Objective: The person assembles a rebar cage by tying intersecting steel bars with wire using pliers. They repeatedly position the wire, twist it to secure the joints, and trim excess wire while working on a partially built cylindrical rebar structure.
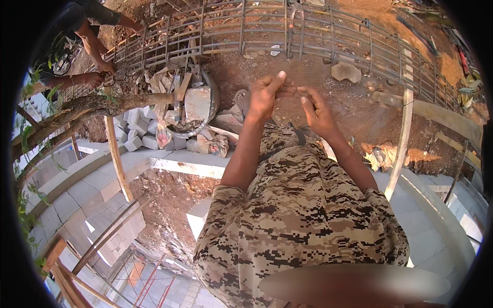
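My left hand [268, 96] is raised in front of my body, its thumb up and its fingers curled toward the right. Close beside it, my right hand [317, 110] has its fingers bent, their tips almost meeting those of the left. Something thin may lie between the fingertips, but it is too small to make out. Beyond both hands runs a long cage of steel reinforcing bars [221, 43], tied with crosswise stirrups. A pair of pincers [291, 23] with orange on its handles hangs on the cage, apart from my hands.
At the far left, another person's hands [100, 74] are at the cage. A round tub [213, 97] holds a block and rubble, with grey blocks [138, 126] beside it. A tree branch [92, 105], wooden posts [406, 128] and a loose stone [346, 72] stand or lie around.
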Demonstrator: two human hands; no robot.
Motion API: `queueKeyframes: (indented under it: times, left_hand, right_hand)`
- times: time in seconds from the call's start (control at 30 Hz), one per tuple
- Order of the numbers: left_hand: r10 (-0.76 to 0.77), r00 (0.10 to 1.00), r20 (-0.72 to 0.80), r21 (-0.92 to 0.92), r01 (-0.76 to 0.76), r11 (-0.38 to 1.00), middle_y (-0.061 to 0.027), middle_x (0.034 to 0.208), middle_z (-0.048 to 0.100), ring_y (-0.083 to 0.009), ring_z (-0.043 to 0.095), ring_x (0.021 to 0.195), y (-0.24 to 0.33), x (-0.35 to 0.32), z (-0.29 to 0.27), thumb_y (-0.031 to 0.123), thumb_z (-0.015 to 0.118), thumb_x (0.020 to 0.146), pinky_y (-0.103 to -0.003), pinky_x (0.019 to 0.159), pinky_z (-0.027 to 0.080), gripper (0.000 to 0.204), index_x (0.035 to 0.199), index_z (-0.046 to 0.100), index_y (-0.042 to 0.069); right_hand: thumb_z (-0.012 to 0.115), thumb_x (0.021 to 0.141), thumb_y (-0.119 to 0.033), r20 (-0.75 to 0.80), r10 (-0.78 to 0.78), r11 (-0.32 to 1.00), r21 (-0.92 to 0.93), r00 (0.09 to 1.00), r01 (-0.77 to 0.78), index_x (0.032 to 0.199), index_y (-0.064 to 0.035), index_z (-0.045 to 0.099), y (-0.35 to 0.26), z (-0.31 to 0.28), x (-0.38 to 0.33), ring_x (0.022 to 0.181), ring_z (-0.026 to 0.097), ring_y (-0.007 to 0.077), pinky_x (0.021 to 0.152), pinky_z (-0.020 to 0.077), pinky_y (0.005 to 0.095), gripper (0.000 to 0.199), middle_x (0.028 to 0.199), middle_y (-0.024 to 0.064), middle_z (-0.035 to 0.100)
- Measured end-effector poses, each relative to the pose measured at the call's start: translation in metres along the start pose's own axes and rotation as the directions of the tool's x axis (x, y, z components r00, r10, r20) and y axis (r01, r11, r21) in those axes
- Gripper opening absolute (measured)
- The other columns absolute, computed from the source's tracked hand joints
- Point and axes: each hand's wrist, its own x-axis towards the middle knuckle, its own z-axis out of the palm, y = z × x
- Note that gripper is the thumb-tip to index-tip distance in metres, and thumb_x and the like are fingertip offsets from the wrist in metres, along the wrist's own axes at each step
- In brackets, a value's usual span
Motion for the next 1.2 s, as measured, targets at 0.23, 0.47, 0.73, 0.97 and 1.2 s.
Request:
queueKeyframes:
  times: [0.23, 0.47, 0.73, 0.97, 1.2]
  left_hand:
    - [-0.089, 0.996, 0.029, 0.254, 0.079, 0.964, -0.0121, 0.086, 0.070, -0.0216, 0.072, 0.077, -0.020, -0.003, -0.010, 0.021, 0.068, 0.095, -0.032, 0.069, 0.062, 0.024, 0.096, 0.067, -0.002]
    - [-0.117, 0.989, 0.095, 0.223, 0.094, 0.970, -0.0144, 0.094, 0.070, -0.0224, 0.072, 0.084, -0.036, -0.007, -0.013, 0.011, 0.065, 0.095, -0.033, 0.075, 0.061, 0.021, 0.109, 0.063, -0.004]
    - [0.008, 0.995, -0.094, 0.076, -0.001, 0.997, -0.0156, 0.092, 0.071, -0.0231, 0.072, 0.082, -0.026, 0.000, -0.041, 0.006, 0.066, 0.093, -0.032, 0.070, 0.062, 0.014, 0.104, 0.064, -0.003]
    - [-0.052, 0.999, -0.014, 0.130, 0.053, 0.990, -0.0147, 0.099, 0.071, -0.0231, 0.071, 0.088, -0.005, 0.012, -0.071, 0.011, 0.066, 0.094, -0.032, 0.074, 0.062, 0.019, 0.109, 0.064, 0.000]
    - [-0.094, 0.992, -0.086, 0.133, 0.105, 0.986, -0.0147, 0.099, 0.070, -0.0254, 0.071, 0.093, -0.005, 0.020, -0.074, 0.015, 0.064, 0.096, -0.035, 0.081, 0.061, 0.020, 0.110, 0.062, 0.000]
  right_hand:
    - [0.044, 0.102, -0.018, 0.032, 0.027, 0.952, -0.307, 0.999, -0.016, 0.131, -0.0078, 0.054, 0.026, -0.011, -0.019, 0.076, 0.064, 0.0390, 0.069, 0.0482, 0.0465, 0.033, 0.084, 0.0225, 0.064]
    - [0.047, 0.102, -0.021, 0.062, 0.111, 0.961, -0.260, 0.992, -0.092, 0.129, -0.0048, 0.055, 0.038, -0.011, -0.030, 0.078, 0.065, 0.0356, 0.071, 0.0489, 0.0445, 0.033, 0.086, 0.0235, 0.065]
    - [0.047, 0.105, -0.026, 0.074, 0.185, 0.980, -0.094, 0.980, -0.178, 0.128, -0.0025, 0.056, 0.035, 0.004, -0.034, 0.073, 0.064, 0.0283, 0.071, 0.0482, 0.0367, 0.034, 0.086, 0.0205, 0.065]
    - [0.043, 0.102, -0.022, 0.135, 0.118, 0.958, -0.275, 0.984, -0.078, 0.137, -0.0080, 0.052, 0.021, 0.012, -0.008, 0.062, 0.059, 0.0281, 0.062, 0.0462, 0.0425, 0.038, 0.072, 0.0174, 0.062]
    - [0.045, 0.101, -0.019, 0.143, -0.036, 0.997, 0.075, 0.989, 0.026, 0.134, -0.0050, 0.052, 0.012, 0.028, 0.017, 0.082, 0.064, 0.0277, 0.079, 0.0489, 0.0394, 0.037, 0.095, 0.0188, 0.065]
